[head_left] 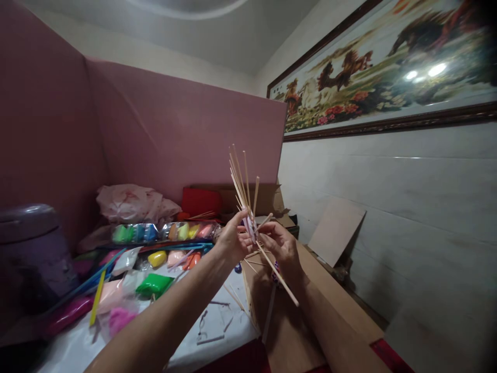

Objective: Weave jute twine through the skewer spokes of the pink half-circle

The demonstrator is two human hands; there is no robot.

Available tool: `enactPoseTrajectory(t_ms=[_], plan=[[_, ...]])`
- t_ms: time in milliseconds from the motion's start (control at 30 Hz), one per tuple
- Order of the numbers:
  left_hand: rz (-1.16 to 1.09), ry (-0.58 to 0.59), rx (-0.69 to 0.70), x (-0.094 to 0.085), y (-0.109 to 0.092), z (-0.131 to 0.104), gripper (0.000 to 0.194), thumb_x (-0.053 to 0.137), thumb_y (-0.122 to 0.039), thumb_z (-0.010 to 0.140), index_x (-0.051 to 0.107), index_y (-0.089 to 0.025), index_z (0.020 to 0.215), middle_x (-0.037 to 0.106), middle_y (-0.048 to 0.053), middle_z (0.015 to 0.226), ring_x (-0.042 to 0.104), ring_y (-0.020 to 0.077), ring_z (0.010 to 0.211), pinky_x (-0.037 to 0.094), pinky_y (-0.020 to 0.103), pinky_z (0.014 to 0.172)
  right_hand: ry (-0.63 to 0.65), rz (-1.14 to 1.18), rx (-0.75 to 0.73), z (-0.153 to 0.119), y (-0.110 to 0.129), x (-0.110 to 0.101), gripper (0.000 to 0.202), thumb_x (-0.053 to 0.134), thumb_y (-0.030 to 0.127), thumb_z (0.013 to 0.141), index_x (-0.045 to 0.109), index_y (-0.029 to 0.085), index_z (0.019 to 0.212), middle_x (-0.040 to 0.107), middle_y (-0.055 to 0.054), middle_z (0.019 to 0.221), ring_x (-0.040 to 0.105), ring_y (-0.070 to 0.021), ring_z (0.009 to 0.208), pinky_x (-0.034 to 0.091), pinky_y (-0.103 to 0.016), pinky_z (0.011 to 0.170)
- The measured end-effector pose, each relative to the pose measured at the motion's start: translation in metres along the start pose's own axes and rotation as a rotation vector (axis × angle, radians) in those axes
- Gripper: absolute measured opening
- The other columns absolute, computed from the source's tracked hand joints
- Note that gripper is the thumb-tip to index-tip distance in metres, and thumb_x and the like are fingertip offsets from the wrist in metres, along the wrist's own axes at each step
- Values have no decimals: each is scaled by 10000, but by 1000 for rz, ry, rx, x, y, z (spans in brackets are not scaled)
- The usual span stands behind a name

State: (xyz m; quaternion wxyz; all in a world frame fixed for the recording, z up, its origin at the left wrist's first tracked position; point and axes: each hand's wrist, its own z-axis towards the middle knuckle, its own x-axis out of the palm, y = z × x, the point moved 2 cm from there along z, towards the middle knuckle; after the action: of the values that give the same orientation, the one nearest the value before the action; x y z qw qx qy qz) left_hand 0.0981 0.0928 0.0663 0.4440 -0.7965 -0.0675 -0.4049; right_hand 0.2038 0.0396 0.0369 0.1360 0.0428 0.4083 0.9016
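A bundle of thin wooden sticks [242, 189] fans upward in front of me. My left hand [232, 234] grips it near the base, thumb on the near side. A pale whitish-purple piece [249, 226], whose material I cannot make out, surrounds the sticks there. My right hand [283, 247] has its fingers bent around the lower end, pinching at a stick; the fingertips are partly hidden. One longer stick [280, 281] slants down to the right past that hand. Another short, thick stick [264, 221] pokes out between both hands.
Colourful clay packs [155, 285] and a strip of clay pots [134, 233] cover the left of the white table. Glasses [212, 331] and loose sticks [236, 298] lie nearer. Cardboard [330, 290] is at right, a purple container [34, 254] at far left.
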Motion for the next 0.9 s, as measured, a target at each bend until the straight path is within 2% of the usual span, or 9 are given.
enactPoseTrajectory(t_ms=[133, 300, 500, 900], plan=[[113, -28, 51, 0, 0, 1, 313, 579, -395, 755, 491, -111, 851, 539, 36, 559, 521, 143, 382, 466, 269, 384, 6, -11, 3, 0, -5, 0, 190, 603, 343, 777, 575, 186, 882, 620, -29, 811, 579, -161, 703, 464, -283, 640], [146, -62, 41, -1, 0, 3, 315, 538, -390, 786, 482, -96, 882, 549, 52, 565, 539, 151, 394, 482, 272, 388, 7, -57, -17, 1, -8, -1, 189, 598, 346, 780, 572, 190, 882, 613, -28, 829, 571, -155, 708, 455, -276, 639], [63, -14, 5, -3, 0, 3, 313, 608, -374, 738, 503, -105, 857, 549, 42, 559, 525, 148, 367, 472, 274, 367, 34, -52, -33, 0, 1, 0, 171, 567, 331, 802, 569, 190, 898, 617, -26, 824, 577, -160, 726, 456, -282, 665], [203, -17, 61, -2, 0, 4, 306, 536, -400, 777, 498, -99, 823, 539, 44, 542, 534, 144, 394, 485, 267, 410, -4, -151, -90, 0, -1, -1, 174, 583, 325, 792, 570, 184, 893, 618, -37, 839, 569, -169, 745, 441, -287, 661]])
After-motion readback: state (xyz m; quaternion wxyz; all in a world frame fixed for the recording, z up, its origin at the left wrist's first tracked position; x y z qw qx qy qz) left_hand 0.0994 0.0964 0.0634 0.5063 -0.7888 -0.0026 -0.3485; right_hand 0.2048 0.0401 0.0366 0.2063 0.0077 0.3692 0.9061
